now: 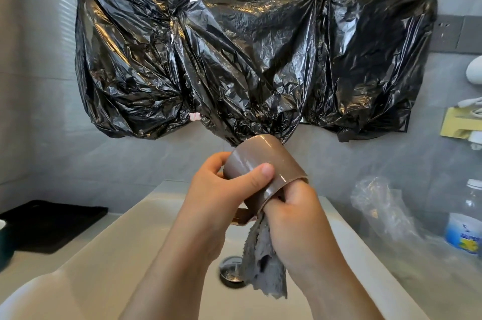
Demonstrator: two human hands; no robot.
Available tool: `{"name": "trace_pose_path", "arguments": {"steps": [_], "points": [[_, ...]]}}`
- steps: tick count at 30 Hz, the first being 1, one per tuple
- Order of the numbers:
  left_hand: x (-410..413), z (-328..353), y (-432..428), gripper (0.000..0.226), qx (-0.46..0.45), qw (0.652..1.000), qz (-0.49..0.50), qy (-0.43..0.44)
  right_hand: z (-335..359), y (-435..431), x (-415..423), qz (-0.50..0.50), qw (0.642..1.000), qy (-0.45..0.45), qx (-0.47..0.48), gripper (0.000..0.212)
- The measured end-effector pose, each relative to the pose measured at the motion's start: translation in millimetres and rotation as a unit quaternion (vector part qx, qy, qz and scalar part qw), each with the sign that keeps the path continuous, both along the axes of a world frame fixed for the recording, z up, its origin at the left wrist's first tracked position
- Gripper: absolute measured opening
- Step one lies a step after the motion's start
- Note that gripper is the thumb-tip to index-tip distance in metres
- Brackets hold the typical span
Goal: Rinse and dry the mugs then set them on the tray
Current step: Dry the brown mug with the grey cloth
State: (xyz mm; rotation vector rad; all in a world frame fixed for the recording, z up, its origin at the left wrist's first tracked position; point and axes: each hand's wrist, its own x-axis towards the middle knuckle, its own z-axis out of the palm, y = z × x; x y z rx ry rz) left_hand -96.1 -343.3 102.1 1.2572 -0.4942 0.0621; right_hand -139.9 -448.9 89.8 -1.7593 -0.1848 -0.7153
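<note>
- Head view, nearest: both forearms are raised over the white sink [109,254]; drain [233,271] is seen below, basin looks empty of water.
- Brown mug [263,163] is held tilted above the sink, bottom pointing up and away, mouth towards the right hand.
- Left hand [219,194] is wrapped around the mug's outside, thumb pressed on the wall.
- Right hand [294,213] is closed on a grey cloth [263,265], fingers pushed into the mug's mouth; the cloth tail hangs down.
- Step judged: drying the inside. Next: cloth to be pulled out, mug carried left to the black tray [52,223].
- Tray appears bare; a dark mug [4,241] is cut off at the left edge.
</note>
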Motion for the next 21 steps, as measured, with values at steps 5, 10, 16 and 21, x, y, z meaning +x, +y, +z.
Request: {"name": "trace_pose_path", "arguments": {"steps": [5,10,16,21], "points": [[2.8,-0.8,0.2,0.066,-0.056,0.998,-0.035,0.0,5.9,-5.3,0.3,0.216,0.947,0.041,0.233,0.026],[3.9,-1.0,-0.6,0.052,-0.071,0.995,-0.073,-0.003,8.3,-9.4,-0.5,0.296,0.91,0.019,0.289,0.035],[2.2,2.5,1.7,0.043,-0.122,0.989,-0.073,0.029,3.0,-12.6,2.8,0.278,0.944,-0.03,0.173,0.035],[2.3,2.2,3.8,0.036,-0.121,0.989,-0.072,0.045,3.5,-9.8,-1.0,0.302,0.941,-0.038,0.148,0.039]]}}
